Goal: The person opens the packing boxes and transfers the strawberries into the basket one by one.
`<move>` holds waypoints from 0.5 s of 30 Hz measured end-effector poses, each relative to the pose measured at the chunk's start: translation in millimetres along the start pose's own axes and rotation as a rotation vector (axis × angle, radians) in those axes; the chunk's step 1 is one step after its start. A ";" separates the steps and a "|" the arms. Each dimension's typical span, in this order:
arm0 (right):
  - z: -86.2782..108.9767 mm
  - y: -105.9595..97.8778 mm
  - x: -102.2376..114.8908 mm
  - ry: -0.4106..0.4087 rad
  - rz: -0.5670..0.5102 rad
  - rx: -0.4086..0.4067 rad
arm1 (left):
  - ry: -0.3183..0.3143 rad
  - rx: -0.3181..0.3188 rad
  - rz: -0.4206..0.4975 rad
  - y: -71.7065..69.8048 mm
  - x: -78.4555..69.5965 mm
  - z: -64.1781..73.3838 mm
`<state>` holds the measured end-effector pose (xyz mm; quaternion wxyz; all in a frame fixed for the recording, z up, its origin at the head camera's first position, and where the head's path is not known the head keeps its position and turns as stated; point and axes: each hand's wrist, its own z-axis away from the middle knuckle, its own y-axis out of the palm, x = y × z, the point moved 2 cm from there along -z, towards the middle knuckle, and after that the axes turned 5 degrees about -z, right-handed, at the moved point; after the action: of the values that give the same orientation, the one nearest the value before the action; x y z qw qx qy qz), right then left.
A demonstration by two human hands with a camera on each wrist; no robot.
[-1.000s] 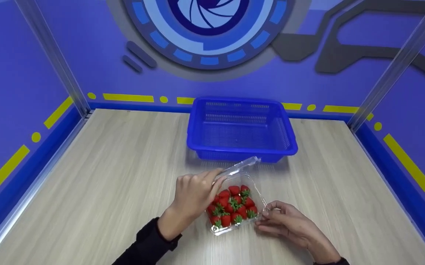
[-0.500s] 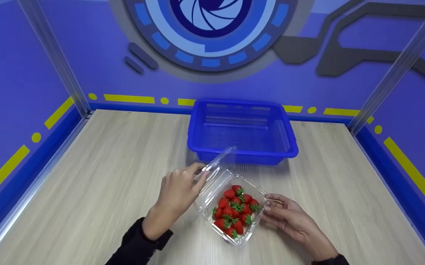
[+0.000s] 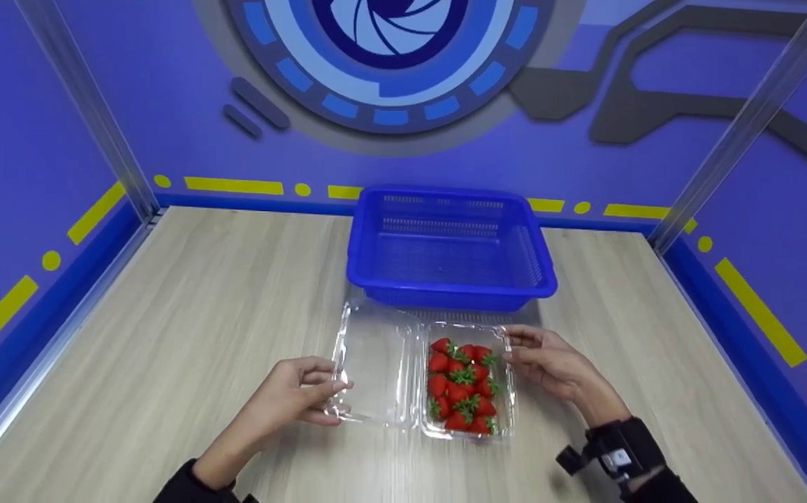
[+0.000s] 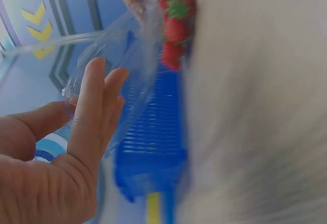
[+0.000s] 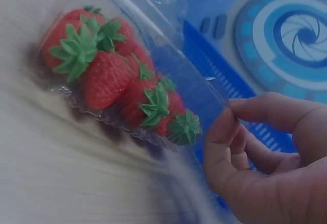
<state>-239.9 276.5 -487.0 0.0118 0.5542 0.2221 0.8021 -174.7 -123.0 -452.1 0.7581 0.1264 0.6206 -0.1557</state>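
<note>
A clear plastic clamshell box lies unfolded on the table, holding several red strawberries with green leaves. Its lid is spread out to the left, hinged along the middle. My left hand has the lid's outer left edge between thumb and fingers; in the left wrist view, the left hand has its fingers fairly straight. My right hand pinches the right rim of the strawberry half near its far corner. The right wrist view shows the right hand with thumb and forefinger on that rim.
A blue plastic basket stands just behind the box, in front of the back wall. Blue side walls and metal corner posts enclose the wooden table. A black wrist device sits on the right wrist.
The lid has swung from raised to lying out on the left, with my left hand moving left and down. The box has turned to sit squarer, and my right hand has shifted slightly farther away.
</note>
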 end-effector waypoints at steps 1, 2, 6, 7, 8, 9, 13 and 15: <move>-4.9 -2.0 0.8 0.006 0.001 0.000 | -0.011 0.011 0.032 -1.8 6.5 -2.2; -9.4 -3.6 1.3 0.011 0.004 0.000 | -0.021 0.022 0.062 -3.2 12.7 -5.0; -22.0 -7.8 1.8 0.014 -0.004 0.005 | -0.062 0.058 0.169 -5.8 34.0 -15.6; -23.5 -8.3 1.7 0.008 -0.010 0.004 | -0.070 0.062 0.185 -6.0 37.8 -17.7; -24.4 -8.6 1.7 0.002 -0.012 0.005 | -0.072 0.063 0.196 -6.2 40.8 -19.5; -25.1 -8.8 1.6 -0.003 -0.013 0.005 | -0.073 0.063 0.205 -6.4 43.1 -20.8; -25.5 -8.4 1.6 -0.013 -0.004 0.001 | -0.070 0.052 0.205 -7.8 46.2 -23.5; -26.0 -6.9 2.5 -0.017 0.011 -0.007 | -0.065 0.045 0.194 -8.8 44.9 -23.6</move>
<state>-265.7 274.5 -494.8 0.0114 0.5620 0.2162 0.7983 -191.3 -125.6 -500.8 0.7864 0.1979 0.5767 -0.0993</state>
